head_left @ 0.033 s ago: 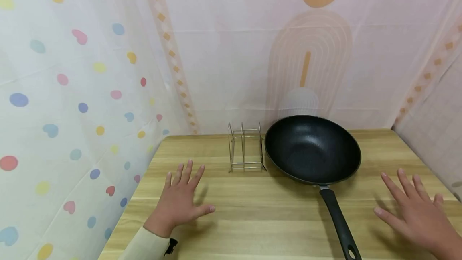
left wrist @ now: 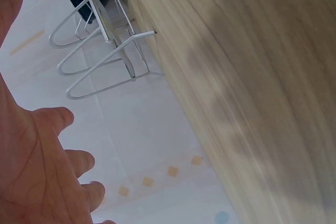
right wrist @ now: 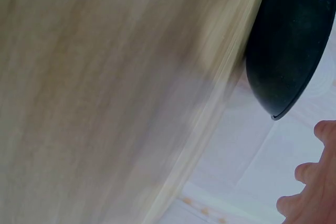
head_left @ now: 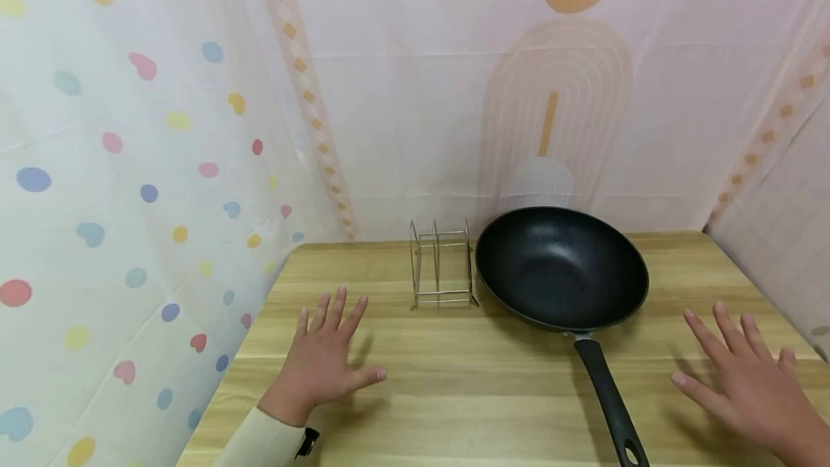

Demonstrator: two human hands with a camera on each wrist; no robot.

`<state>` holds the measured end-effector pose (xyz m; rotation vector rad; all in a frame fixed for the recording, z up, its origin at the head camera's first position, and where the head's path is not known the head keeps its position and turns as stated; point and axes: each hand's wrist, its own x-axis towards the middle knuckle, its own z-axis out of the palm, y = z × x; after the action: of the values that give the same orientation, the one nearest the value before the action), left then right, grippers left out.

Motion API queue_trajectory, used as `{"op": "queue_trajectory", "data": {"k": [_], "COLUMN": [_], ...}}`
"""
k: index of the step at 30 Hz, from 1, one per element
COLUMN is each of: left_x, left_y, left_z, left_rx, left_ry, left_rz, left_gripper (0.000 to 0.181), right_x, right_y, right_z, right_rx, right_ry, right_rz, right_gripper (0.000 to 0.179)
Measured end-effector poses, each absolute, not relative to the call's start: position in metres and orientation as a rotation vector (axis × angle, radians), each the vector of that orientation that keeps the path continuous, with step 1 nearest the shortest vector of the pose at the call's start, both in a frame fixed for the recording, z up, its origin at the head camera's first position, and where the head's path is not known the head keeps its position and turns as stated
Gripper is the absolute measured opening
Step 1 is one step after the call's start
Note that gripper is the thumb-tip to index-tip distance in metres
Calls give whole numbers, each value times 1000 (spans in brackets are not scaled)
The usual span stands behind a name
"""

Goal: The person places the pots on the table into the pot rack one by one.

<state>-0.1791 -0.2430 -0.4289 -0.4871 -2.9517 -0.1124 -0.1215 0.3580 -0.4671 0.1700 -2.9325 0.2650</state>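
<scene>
A black frying pan (head_left: 561, 269) with deep sides stands on the wooden table, its black handle (head_left: 609, 398) pointing toward the front edge. Just left of the pan is a silver wire rack (head_left: 438, 265) with upright loops; it also shows in the left wrist view as a wire rack (left wrist: 105, 45). My left hand (head_left: 322, 366) hovers over the table, left of the rack, fingers spread and holding nothing. To the right of the pan handle, my right hand (head_left: 746, 380) is likewise spread, touching neither object. In the right wrist view the pan's outer side (right wrist: 289, 40) appears.
The wooden tabletop (head_left: 467, 409) lies under everything. Behind it hangs a pale curtain (head_left: 402, 114) with an arch print. A dotted curtain (head_left: 149, 236) borders the left side, and a light cloth (head_left: 784, 222) the right.
</scene>
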Motion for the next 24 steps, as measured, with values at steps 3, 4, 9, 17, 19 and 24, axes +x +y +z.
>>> {"op": "queue_trajectory", "data": {"k": [3, 4, 9, 17, 19, 24], "left_x": [-178, -178, -180, -181, -182, -184], "left_y": [-243, -243, -243, -240, -238, -232], "left_z": [-428, -428, -428, -431, -432, -433], "left_rx": [-486, -486, -487, -529, -544, -575], "left_ry": [-2957, -2960, -2982, -2967, -2957, -2932], "left_rz": [-125, -127, -139, -197, -248, -424], "left_gripper": [114, 114, 113, 110, 108, 98], "right_x": [-121, -121, -118, -119, -120, -123], "right_y": [357, 357, 356, 350, 348, 340], "right_z": [-468, -467, -467, -464, -462, -462], "right_rx": [172, 170, 174, 202, 194, 227], "right_ry": [-2944, -2949, -2935, -2920, -2935, -2882], "right_rz": [282, 291, 333, 415, 451, 630], "right_gripper": [102, 102, 101, 95, 93, 84]}}
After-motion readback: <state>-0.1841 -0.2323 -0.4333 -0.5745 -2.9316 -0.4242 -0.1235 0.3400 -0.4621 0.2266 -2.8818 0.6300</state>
